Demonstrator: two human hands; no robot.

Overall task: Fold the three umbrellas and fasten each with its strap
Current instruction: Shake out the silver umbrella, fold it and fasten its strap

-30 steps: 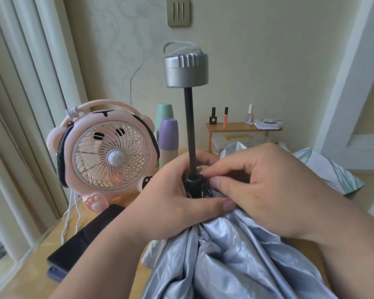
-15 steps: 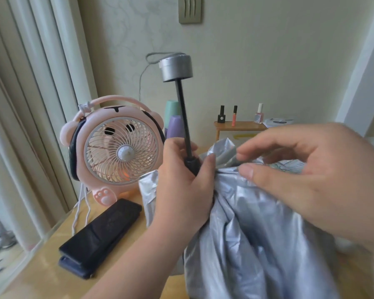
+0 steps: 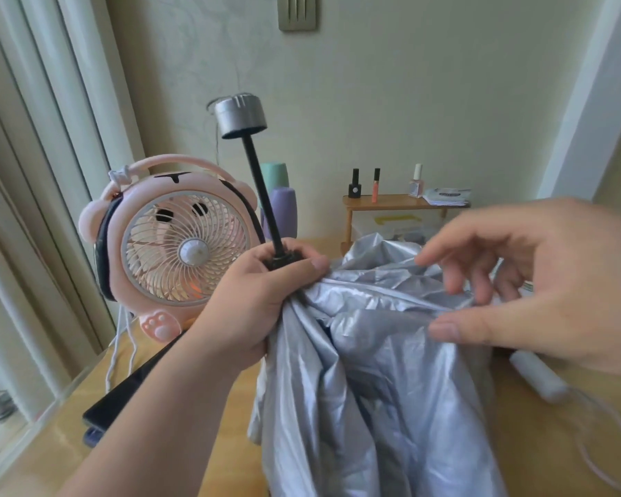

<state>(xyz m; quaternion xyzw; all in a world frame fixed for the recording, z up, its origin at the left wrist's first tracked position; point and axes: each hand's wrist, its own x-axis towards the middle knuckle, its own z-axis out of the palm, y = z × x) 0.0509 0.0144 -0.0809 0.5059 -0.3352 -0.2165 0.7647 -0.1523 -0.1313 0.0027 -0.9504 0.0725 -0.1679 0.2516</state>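
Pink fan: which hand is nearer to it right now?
Left. The left hand grips the umbrella at the base of its shaft, just in front of the fan; the right hand pinches a fold of its fabric, well off to the right.

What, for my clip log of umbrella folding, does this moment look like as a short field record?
item: silver umbrella, canopy loose and crumpled
shaft: extended, tilted, grey handle on top
left hand: grips the gathered canopy at the shaft's base
right hand: pinches a canopy fold between thumb and fingers
strap: not visible, nothing fastened yet
nearby: pink fan, dark flat case, white cylinder, all on the table
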